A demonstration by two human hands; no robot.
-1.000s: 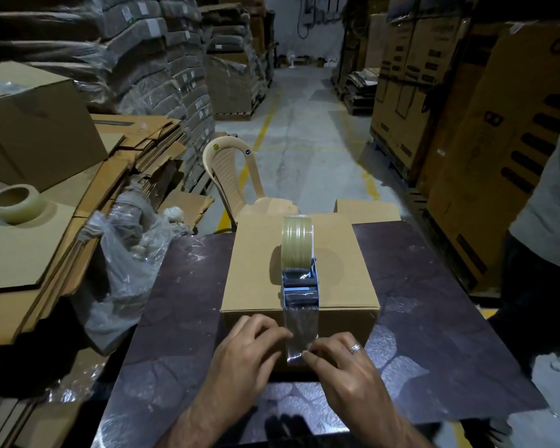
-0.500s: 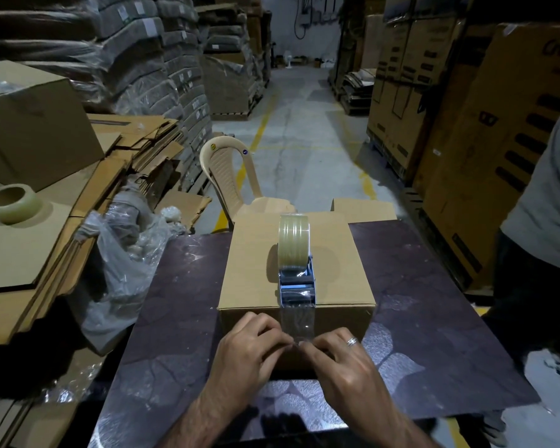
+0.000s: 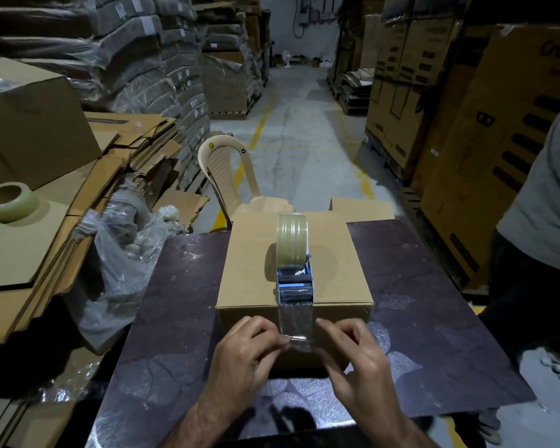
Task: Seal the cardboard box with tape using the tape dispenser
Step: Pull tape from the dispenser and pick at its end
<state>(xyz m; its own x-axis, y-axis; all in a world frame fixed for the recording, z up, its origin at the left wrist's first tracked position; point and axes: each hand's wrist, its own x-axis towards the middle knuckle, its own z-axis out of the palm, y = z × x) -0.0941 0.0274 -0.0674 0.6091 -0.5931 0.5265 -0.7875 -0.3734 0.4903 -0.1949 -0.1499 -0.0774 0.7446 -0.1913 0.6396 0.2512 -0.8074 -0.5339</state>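
A closed cardboard box (image 3: 253, 263) sits on a dark table (image 3: 434, 318). A blue tape dispenser (image 3: 295, 282) with a clear tape roll (image 3: 292, 239) stands on the box top near its front edge. A strip of clear tape (image 3: 296, 324) hangs from it down the box's front face. My left hand (image 3: 249, 354) pinches the strip's lower left edge. My right hand (image 3: 356, 360) pinches its lower right edge. Both hands are in front of the box.
A second tape roll (image 3: 8, 202) lies on flattened cardboard at the left. A plastic bag (image 3: 123, 253) hangs beside the table's left edge. A plastic chair (image 3: 227, 176) stands behind the box. A person in a grey shirt (image 3: 543, 205) stands at the right.
Both hands have drawn the tape strip a little lower down the box's front and spread slightly apart along its bottom edge. The dispenser has stayed in place.
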